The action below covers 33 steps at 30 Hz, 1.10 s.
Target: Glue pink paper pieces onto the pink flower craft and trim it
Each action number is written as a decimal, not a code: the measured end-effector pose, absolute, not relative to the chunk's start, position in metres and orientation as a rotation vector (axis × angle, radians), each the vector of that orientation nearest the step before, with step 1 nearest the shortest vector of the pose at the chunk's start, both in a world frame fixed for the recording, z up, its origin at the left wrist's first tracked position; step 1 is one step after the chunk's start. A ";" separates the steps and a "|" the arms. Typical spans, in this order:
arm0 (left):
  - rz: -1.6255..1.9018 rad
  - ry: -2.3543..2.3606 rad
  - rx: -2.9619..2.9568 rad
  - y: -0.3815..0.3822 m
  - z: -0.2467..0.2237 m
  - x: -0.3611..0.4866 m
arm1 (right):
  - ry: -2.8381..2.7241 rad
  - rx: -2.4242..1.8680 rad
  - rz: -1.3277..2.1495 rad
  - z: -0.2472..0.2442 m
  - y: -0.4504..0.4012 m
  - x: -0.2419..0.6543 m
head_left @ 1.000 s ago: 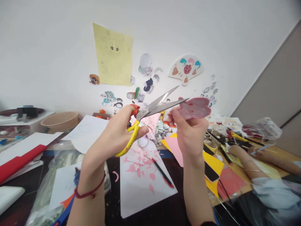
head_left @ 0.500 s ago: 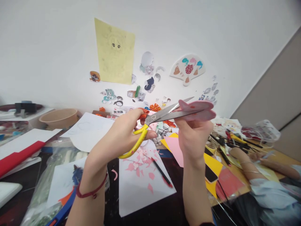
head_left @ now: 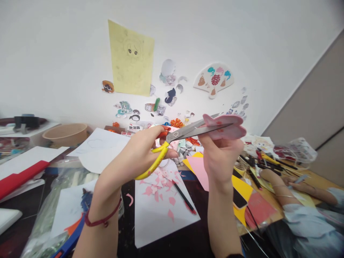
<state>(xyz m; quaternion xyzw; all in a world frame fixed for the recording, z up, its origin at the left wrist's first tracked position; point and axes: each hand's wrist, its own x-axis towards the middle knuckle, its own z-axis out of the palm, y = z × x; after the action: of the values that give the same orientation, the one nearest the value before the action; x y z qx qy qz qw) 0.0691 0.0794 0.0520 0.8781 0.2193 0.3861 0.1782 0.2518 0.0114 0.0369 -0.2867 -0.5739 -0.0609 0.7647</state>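
My left hand (head_left: 145,145) is closed around the handles of a pair of scissors (head_left: 176,134), whose loops are yellow and orange-red. The slightly parted metal blades point right, lying against a pink paper cutout (head_left: 232,128) with a rounded, lobed outline and reddish marks. From below, my right hand (head_left: 221,156) pinches that cutout between thumb and fingers; some fingertips are hidden behind it. Beneath the hands, small pink paper scraps (head_left: 158,186) are scattered over a white sheet (head_left: 158,222), beside a dark pencil-like stick (head_left: 184,197) with a red end.
At right, another person's hand (head_left: 298,184) holds something thin. A phone (head_left: 239,195) lies on yellow paper near my right forearm. On the left are a tan bowl (head_left: 66,135), a red strip (head_left: 24,179) and white paper (head_left: 99,148). Stickers and a paper fan (head_left: 214,80) hang on the wall.
The pink cutout has tilted a little, showing more of its face. The scissor blades sit slightly closer together over it. Both hands keep their hold; the view has shifted slightly.
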 end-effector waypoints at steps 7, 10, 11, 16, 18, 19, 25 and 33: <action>1.060 0.610 2.460 0.080 0.051 0.069 | -1.245 -0.582 -0.094 0.040 0.011 0.250; 1.035 0.603 2.458 0.080 0.051 0.068 | -1.255 -0.594 -0.089 0.040 0.010 0.250; 1.027 0.601 2.458 0.080 0.051 0.067 | -1.255 -0.618 -0.089 0.040 0.009 0.250; 1.004 0.595 2.456 0.081 0.050 0.065 | -1.246 -0.742 -0.130 0.040 0.003 0.249; 0.993 0.599 2.459 0.082 0.050 0.065 | -1.251 -0.738 -0.138 0.040 0.003 0.249; 0.987 0.607 2.461 0.082 0.050 0.065 | -1.255 -0.723 -0.136 0.040 0.004 0.249; 0.956 0.713 2.495 0.077 0.053 0.064 | -1.251 -0.602 -0.105 0.040 0.009 0.252; 0.976 0.750 2.497 0.076 0.051 0.064 | -1.253 -0.630 -0.132 0.038 0.011 0.254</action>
<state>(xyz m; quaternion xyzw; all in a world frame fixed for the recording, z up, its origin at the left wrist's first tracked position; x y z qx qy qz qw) 0.0641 0.0759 0.0511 0.8826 0.2650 0.3450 0.1781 0.2544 0.0110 0.0382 -0.2896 -0.5760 -0.0607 0.7620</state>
